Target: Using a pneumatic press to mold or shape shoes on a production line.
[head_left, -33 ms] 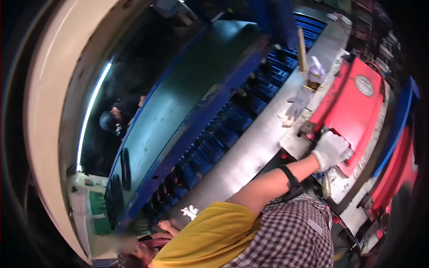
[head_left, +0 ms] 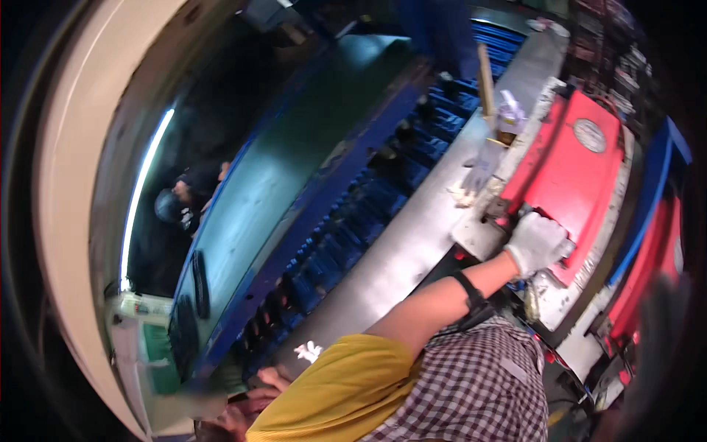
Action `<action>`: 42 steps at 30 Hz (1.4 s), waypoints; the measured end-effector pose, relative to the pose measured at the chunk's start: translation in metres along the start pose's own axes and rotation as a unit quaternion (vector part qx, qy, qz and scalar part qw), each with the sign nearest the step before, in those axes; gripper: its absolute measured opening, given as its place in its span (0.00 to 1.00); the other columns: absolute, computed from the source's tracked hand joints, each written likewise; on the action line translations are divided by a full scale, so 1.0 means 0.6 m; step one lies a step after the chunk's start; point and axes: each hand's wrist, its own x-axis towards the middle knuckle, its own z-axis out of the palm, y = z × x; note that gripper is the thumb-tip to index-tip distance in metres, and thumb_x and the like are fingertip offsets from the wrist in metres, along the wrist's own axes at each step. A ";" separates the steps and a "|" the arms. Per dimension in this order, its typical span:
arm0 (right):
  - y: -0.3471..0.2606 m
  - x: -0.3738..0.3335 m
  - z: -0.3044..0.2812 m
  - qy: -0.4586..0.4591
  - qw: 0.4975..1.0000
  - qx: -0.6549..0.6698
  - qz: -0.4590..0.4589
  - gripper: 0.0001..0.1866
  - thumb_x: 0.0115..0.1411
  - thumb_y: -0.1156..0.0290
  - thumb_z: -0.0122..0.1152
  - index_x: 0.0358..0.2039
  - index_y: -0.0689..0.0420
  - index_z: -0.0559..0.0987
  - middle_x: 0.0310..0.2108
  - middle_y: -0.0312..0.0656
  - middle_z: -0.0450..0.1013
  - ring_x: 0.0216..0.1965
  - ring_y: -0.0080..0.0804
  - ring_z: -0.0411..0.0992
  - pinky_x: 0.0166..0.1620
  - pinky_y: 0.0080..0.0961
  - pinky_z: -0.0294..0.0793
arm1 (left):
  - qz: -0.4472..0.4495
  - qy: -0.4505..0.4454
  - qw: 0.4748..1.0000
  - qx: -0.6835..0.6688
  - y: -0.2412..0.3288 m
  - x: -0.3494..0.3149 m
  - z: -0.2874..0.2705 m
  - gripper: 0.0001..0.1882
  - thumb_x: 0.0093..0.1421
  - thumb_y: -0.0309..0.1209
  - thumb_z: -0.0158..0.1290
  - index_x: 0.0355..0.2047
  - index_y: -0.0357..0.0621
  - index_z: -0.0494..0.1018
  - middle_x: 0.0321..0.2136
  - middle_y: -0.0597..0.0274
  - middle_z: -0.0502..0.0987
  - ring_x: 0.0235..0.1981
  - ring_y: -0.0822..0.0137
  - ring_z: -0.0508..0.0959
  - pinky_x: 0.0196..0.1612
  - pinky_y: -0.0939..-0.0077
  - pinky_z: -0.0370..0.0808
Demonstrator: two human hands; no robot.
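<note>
My left hand (head_left: 541, 243), in a white glove, is closed around what looks like a dark handle at the near end of a red machine cover (head_left: 574, 169). The fingers hide most of that handle. The cover is curved, has a round pale emblem (head_left: 589, 136) and sits on a worn whitish frame (head_left: 545, 295). A dark strap (head_left: 471, 291) circles my left forearm, below a yellow sleeve. My right hand does not show.
A long metal ledge (head_left: 383, 265) runs beside the cover, bearing a cup with purple wrap (head_left: 508, 118) and a pale glove (head_left: 468, 188). Beyond lies a green conveyor belt (head_left: 294, 177). A person (head_left: 195, 195) stands across it; another's hand (head_left: 272, 377) is at lower left. A second red cover (head_left: 648, 272) is at right.
The whole view has shifted slightly, so things sit a little further left. My left hand keeps its place on the red cover.
</note>
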 end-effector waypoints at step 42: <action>0.372 -0.271 0.216 0.334 0.835 0.094 0.427 0.41 0.65 0.53 0.68 0.69 0.69 0.67 0.65 0.55 0.70 0.64 0.40 0.69 0.67 0.34 0.66 | -0.097 -0.092 0.875 -0.465 0.090 -0.020 -0.209 0.08 0.55 0.14 0.53 0.32 0.38 0.76 0.30 0.64 0.79 0.32 0.76 0.78 0.36 0.79 0.75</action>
